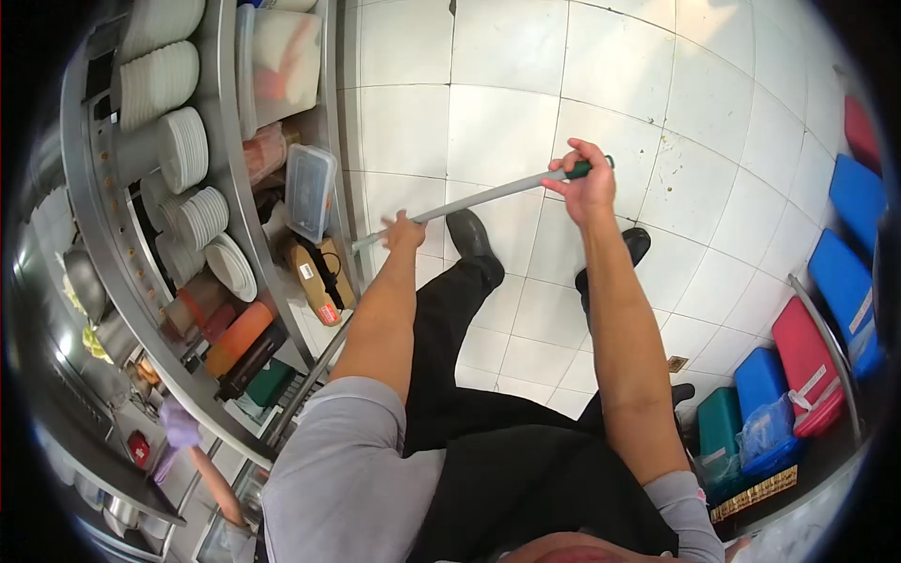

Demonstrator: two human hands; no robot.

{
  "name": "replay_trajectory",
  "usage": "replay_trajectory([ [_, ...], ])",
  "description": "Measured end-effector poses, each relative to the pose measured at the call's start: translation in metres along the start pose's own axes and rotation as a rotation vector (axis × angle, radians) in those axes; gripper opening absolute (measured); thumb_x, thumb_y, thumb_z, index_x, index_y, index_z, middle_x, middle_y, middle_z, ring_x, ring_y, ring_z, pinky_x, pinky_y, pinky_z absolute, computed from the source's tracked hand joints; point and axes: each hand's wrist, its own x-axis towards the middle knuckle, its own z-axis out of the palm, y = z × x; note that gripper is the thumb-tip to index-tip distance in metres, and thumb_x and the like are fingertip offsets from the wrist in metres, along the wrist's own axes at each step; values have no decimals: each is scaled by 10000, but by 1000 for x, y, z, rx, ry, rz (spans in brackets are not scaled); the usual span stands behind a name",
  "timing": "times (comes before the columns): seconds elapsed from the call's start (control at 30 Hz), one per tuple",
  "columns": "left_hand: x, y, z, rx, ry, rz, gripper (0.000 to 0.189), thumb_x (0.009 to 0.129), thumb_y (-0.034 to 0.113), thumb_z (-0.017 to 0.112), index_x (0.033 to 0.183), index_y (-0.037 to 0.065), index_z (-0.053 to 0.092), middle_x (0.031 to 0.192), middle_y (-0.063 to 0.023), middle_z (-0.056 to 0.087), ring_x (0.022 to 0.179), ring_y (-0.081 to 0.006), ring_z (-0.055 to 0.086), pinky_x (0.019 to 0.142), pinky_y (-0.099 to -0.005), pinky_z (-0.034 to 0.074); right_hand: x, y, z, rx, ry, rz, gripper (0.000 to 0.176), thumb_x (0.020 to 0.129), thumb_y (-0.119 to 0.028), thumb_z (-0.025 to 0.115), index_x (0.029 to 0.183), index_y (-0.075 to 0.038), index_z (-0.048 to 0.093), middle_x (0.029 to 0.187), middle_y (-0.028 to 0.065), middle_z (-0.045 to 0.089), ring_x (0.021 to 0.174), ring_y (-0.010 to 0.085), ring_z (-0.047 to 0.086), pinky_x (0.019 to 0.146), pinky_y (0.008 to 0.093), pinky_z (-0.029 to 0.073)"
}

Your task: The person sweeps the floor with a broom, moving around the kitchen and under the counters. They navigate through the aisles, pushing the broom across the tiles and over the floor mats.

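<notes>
A long grey pole (488,196) with a green end (580,170) slants across in front of me, above the tiled floor. My right hand (589,186) holds it close to the green end, thumb on one side and fingers loosely curled on the other. Near the pole's lower left end, my left hand (404,232) is around the shaft; its fingers are loose and slightly blurred. The pole's left tip (358,245) reaches the shelf edge. No brush or mop head shows on it.
On the left, metal shelving (246,178) carries stacked white plates (184,150), a lidded plastic container (311,192) and a cardboard box (321,280). Coloured boards (805,361) stand in a rack at right. Another person's purple-gloved hand (178,424) is at lower left. My black shoes (474,246) are below.
</notes>
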Motion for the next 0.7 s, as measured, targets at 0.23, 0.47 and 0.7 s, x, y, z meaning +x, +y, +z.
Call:
replay_trajectory([
  [0.23, -106, 144, 38, 60, 281, 815, 643, 886, 632, 699, 1415, 275, 623, 1680, -151, 343, 1554, -517, 197, 1165, -810, 156, -50, -115, -188, 117, 408, -207, 410, 1012, -254, 560, 1370, -59, 601, 867, 39, 549, 988, 303, 635, 972, 655, 502],
  [0.47, -351, 217, 8, -26, 154, 1367, 281, 950, 270, 635, 1169, 125, 735, 1597, -202, 441, 1545, -501, 232, 1215, -764, 76, -308, -204, -406, 417, 238, -549, 344, 1041, -176, 539, 1324, -15, 649, 755, 27, 462, 874, 230, 514, 821, 370, 456],
  [0.7, -296, 122, 9, -282, 242, 1020, 279, 764, 221, 796, 1016, 118, 734, 1595, -214, 436, 1545, -487, 250, 1228, -729, 117, -189, -268, -238, 40, 377, -326, 501, 1018, -270, 574, 1487, -95, 577, 972, 7, 584, 907, 200, 578, 804, 389, 534],
])
